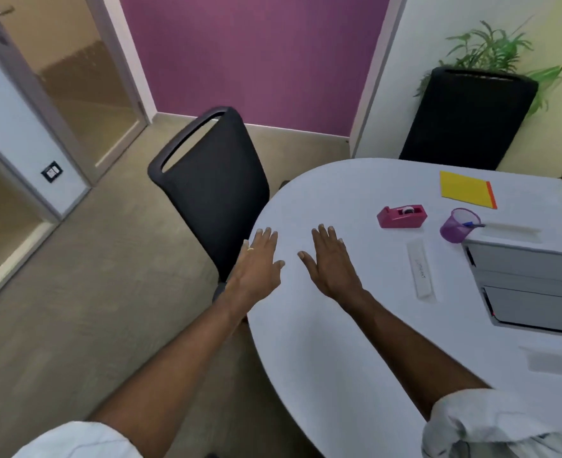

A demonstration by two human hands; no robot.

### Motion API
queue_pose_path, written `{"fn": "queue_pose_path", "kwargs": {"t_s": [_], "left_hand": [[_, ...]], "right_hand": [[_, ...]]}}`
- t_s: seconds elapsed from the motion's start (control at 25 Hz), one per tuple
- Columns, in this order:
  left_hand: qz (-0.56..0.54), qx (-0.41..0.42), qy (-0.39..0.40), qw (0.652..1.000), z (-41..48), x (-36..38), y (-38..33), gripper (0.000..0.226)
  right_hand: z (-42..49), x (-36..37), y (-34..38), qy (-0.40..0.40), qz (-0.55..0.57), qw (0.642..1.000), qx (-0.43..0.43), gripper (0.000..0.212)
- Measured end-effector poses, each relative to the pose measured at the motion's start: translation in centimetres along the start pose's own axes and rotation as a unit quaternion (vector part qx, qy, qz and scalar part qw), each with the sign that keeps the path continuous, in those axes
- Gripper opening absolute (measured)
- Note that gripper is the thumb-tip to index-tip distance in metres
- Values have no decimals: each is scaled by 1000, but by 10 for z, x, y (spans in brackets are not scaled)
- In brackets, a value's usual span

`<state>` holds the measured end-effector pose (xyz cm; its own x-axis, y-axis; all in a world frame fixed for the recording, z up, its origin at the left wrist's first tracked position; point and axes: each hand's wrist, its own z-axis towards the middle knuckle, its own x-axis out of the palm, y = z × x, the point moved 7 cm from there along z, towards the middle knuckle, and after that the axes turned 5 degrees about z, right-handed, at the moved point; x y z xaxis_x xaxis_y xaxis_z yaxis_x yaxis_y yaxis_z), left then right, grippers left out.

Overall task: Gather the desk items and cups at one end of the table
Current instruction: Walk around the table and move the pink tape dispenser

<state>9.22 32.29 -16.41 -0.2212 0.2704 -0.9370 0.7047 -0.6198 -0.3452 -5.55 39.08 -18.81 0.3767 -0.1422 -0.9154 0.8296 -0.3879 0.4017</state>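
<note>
I see my left hand (259,259) and right hand (331,259) spread flat, empty; the grey tray (530,285) is cut off right, beside the purple mesh cup (456,226).

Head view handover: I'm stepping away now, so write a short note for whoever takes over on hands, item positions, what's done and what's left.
Left hand: open, flat, palm down at the table's rounded edge, holding nothing.
Right hand: open, flat, over the white table, holding nothing.
Items: pink tape dispenser, purple mesh cup with a blue pen inside, yellow notepad, clear ruler and a grey tray lie spread over the right part of the table.
Done: nothing visibly gathered yet.
Left: collect all of these at one end. The tape dispenser and ruler look closest to the right hand.
</note>
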Motion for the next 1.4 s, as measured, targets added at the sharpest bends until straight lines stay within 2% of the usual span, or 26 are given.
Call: {"fn": "queue_pose_path", "kwargs": {"t_s": [0.12, 0.24, 0.44, 0.64, 0.84, 1.12, 1.4], "left_hand": [[-38, -28, -43, 998, -25, -57, 76, 67], [-26, -52, -89, 994, -48, -118, 151, 68], [8, -103, -143, 984, -78, -190, 258, 68], [26, -161, -154, 975, -87, -230, 358, 65], [63, -167, -154, 972, -28, -271, 448, 65], [82, -142, -139, 977, 101, -325, 544, 64], [107, -49, -99, 988, 224, -345, 609, 64]], "right_hand": [[22, 8, 95, -18, -25, 998, -46, 72], [41, 15, 201, -31, -24, 993, -115, 68], [63, 42, 356, -1, -5, 976, -217, 68], [113, 62, 463, -3, -14, 959, -284, 64], [210, 89, 526, -12, -16, 960, -280, 66], [365, 110, 567, -26, -16, 978, -209, 68], [475, 131, 577, -53, -39, 991, -121, 67]]}}
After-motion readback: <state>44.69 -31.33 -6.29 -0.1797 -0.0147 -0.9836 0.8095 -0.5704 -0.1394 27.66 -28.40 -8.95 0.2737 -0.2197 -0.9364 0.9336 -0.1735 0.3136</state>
